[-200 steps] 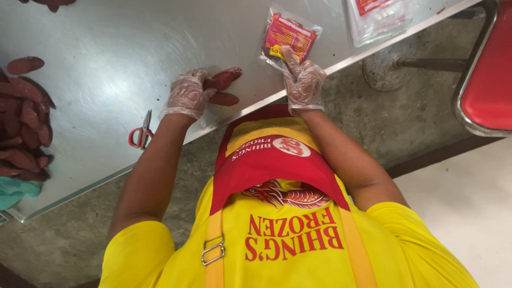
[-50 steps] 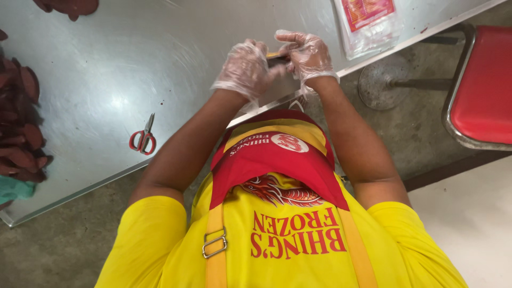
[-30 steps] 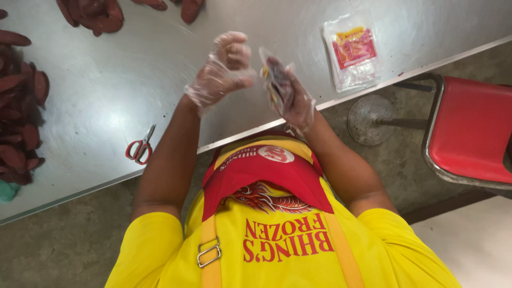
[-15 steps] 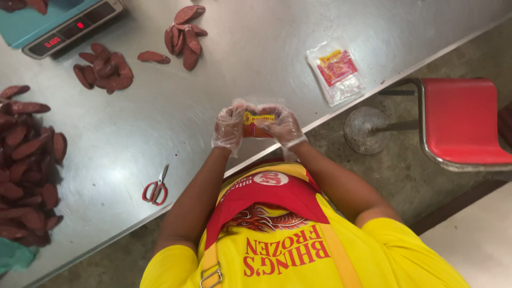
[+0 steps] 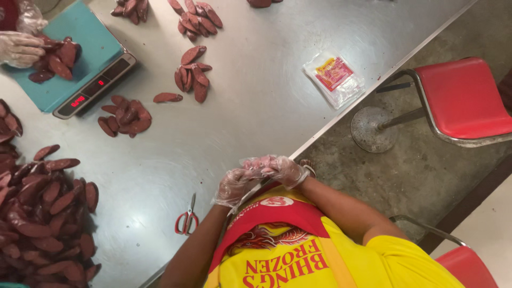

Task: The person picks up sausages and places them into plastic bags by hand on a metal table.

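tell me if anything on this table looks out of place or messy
Mostly orderly: the sausages lie in heaps and small groups on the steel table. One sausage lies alone between two groups. The stack of plastic packets sits askew right at the table's edge, and the red-handled scissors lie loose near the front edge.

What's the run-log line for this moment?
left hand: gloved, at table edge | right hand: gloved, touching left | held item: hidden | scissors: beside left hand | sausages: piled far left
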